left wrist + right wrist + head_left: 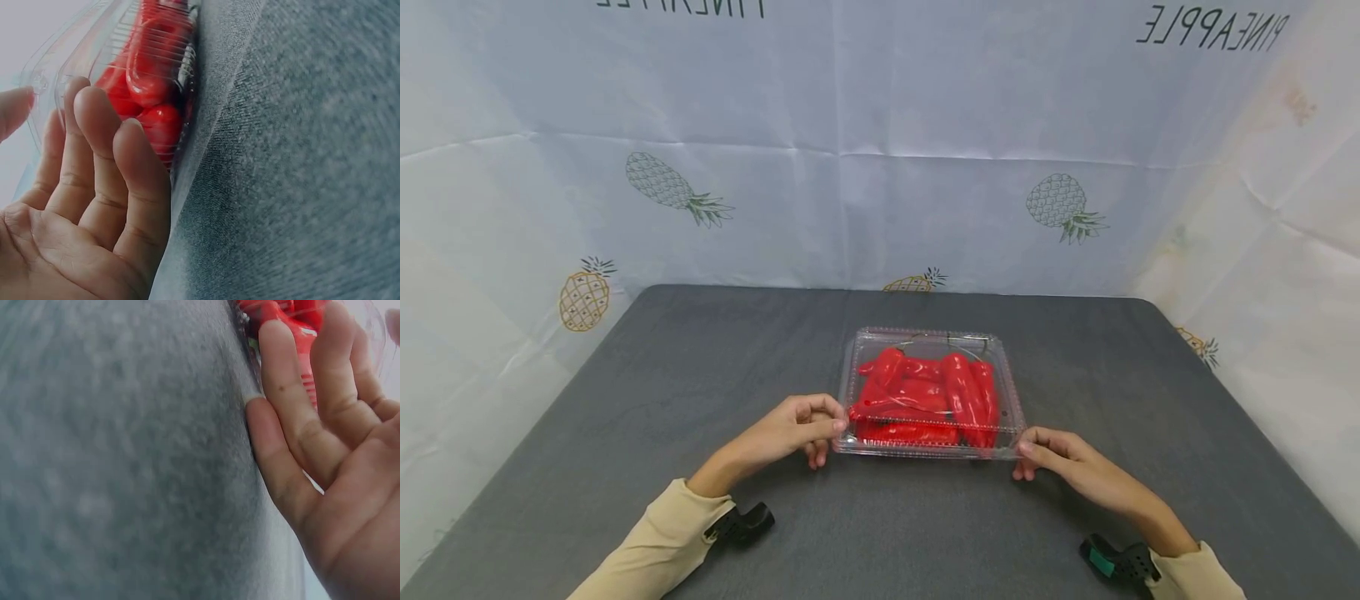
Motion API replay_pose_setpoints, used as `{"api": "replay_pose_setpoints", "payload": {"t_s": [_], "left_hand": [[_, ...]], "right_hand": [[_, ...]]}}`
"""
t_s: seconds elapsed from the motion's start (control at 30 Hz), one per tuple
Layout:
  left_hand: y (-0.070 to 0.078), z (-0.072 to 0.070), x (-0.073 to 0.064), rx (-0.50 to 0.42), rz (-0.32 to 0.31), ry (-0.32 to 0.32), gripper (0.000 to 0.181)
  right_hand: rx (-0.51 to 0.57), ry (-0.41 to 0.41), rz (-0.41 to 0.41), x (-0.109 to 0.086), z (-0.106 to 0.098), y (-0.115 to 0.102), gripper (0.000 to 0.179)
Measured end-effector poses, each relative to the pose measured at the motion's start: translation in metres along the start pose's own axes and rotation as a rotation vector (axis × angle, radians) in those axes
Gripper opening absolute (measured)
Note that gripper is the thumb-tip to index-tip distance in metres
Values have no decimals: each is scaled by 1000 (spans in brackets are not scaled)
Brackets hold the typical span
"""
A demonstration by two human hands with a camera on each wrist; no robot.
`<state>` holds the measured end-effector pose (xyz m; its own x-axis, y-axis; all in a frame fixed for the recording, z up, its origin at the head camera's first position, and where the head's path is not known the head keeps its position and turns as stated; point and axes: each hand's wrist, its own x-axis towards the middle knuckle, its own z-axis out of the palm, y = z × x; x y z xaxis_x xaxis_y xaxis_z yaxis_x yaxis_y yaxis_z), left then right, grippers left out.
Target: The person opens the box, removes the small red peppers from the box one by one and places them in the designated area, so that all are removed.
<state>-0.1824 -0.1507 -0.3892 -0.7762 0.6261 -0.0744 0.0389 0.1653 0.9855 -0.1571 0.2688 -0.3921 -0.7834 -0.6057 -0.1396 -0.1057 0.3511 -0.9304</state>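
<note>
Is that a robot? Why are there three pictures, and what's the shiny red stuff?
No robot! You see a person's bare left hand and right hand. The wide picture comes from a camera worn on the head. The others come from one on each wrist, so the fingers look huge. On the grey table, or just above it, is a clear plastic box. Inside are shiny red things, perhaps peppers. Each hand pinches one near corner of the box, left and right.
</note>
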Motion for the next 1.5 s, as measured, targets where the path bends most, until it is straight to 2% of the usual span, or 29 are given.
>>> {"api": "replay_pose_setpoints", "payload": {"t_s": [0.17,0.43,0.53,0.77,0.97,1.27,1.5], "left_hand": [[1,0,0,-8,-6,5,26],[1,0,0,-29,-16,2,28],[1,0,0,-38,-13,-6,28],[1,-1,-1,-35,-13,-15,29],[2,0,-1,-32,-33,-4,27],[2,0,-2,-34,-30,-9,27],[2,0,-1,-34,-32,-11,31]], "right_hand": [[38,-39,-5,-2,-4,2,32],[169,-132,-101,-4,-11,8,32],[199,-147,-111,-4,-12,10,31],[192,-149,-76,-6,-13,10,31],[213,-159,-61,-7,-13,9,31],[252,-152,-45,-8,-13,10,30],[293,-154,-69,-7,-13,12,30]]}}
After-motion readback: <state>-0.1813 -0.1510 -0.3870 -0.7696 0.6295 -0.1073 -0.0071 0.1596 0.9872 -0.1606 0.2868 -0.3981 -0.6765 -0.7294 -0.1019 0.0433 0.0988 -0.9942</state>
